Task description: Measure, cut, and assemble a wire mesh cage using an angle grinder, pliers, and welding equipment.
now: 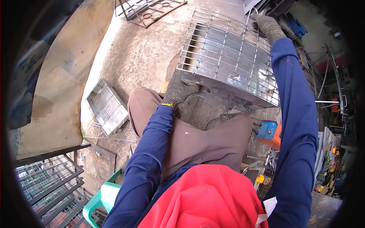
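Observation:
A wire grid (217,27) of thin crossed rods lies over a grey sheet-metal box (220,49), reaching past its far edge. My left hand (181,91), in a dark knit glove, is closed at the near left corner of the box, thumb along its side; most fingertips are hidden. My right hand (268,28), gloved too, is stretched out to the far right corner of the grid. Its fingers close around a bent rod handle (251,14) that rises there, though the grip shows only partly.
On the floor to the left rests a smaller slatted metal grate (108,107). A blue and orange machine (268,133) stands by my right knee. A green plastic chair (102,197) is at lower left, near black metal bars (57,182). A rusty frame (152,13) lies far off.

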The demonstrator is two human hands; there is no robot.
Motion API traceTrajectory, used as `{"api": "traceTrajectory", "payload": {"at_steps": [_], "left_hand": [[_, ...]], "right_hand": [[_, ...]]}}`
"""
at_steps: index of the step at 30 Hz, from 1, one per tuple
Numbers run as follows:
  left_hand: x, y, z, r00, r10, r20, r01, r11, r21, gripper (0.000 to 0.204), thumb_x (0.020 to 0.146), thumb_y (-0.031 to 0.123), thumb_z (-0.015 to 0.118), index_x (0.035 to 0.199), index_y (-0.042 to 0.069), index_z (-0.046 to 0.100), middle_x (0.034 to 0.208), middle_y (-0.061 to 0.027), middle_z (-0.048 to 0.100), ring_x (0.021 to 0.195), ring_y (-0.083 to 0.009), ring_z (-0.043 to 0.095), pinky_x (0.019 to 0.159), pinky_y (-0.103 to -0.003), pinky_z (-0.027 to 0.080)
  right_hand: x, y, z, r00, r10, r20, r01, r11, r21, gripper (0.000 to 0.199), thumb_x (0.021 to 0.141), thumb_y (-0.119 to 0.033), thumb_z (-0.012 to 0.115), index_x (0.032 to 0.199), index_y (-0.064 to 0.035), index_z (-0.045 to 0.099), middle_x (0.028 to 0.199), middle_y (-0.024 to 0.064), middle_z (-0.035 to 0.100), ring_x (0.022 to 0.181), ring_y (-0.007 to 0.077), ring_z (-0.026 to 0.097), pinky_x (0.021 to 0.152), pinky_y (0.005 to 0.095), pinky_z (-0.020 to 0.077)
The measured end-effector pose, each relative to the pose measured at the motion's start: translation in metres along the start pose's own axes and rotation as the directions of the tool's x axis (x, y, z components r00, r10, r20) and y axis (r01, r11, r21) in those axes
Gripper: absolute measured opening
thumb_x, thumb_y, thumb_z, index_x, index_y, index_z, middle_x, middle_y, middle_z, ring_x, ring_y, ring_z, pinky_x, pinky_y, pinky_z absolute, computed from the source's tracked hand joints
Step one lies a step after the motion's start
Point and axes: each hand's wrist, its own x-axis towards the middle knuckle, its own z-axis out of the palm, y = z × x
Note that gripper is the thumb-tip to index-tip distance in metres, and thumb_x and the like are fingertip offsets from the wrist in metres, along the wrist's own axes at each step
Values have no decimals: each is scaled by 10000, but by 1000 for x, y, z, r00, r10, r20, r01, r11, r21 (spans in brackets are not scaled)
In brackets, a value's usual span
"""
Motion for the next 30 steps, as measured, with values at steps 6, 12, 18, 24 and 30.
{"api": "traceTrajectory", "payload": {"at_steps": [6, 12, 18, 24, 30], "left_hand": [[4, -2, 5, 998, 61, -15, -61, 998, -2, 679, 726, 170, 818, 1275, 26, 447, 869, -90, 658, 570, -142, 609, 432, -265, 497], [-10, -44, -10, 992, 112, -65, -101, 982, 159, 743, 722, 208, 835, 1317, 30, 428, 917, -102, 660, 641, -170, 631, 527, -303, 541], [-70, -49, -26, 996, 87, 13, -87, 958, 274, 769, 720, 220, 837, 1336, 30, 417, 961, -119, 650, 701, -191, 630, 577, -321, 541], [-28, -50, -30, 992, 42, 117, -85, 914, 397, 795, 719, 231, 839, 1354, 29, 405, 1005, -136, 641, 761, -212, 629, 628, -338, 541], [-36, -55, -32, 982, 20, 189, -112, 864, 491, 822, 717, 243, 841, 1373, 29, 394, 1049, -154, 631, 821, -233, 628, 679, -355, 542]], "right_hand": [[-185, -45, -121, 792, -542, -282, 602, 770, 210, 427, 960, -371, 622, 1263, -72, 645, 968, 26, 662, 827, 104, 622, 855, 269, 480], [-382, 85, -75, 514, -614, -598, 777, 629, 23, 263, 921, -190, 606, 1105, -13, 670, 1133, 90, 665, 1029, 220, 636, 892, 379, 519], [-425, 35, -65, 337, -685, 646, 873, 484, 57, 285, 842, -204, 622, 1072, -44, 674, 1077, 68, 650, 1037, 234, 616, 926, 409, 498], [-456, 89, 10, 322, -579, 749, 918, 385, -96, 220, 763, -249, 607, 945, -135, 660, 908, 11, 604, 974, 217, 573, 965, 435, 432], [-458, 131, 48, 376, -549, 746, 907, 382, -176, 219, 836, -214, 569, 985, -82, 659, 990, 67, 613, 1042, 255, 561, 993, 471, 415]]}}
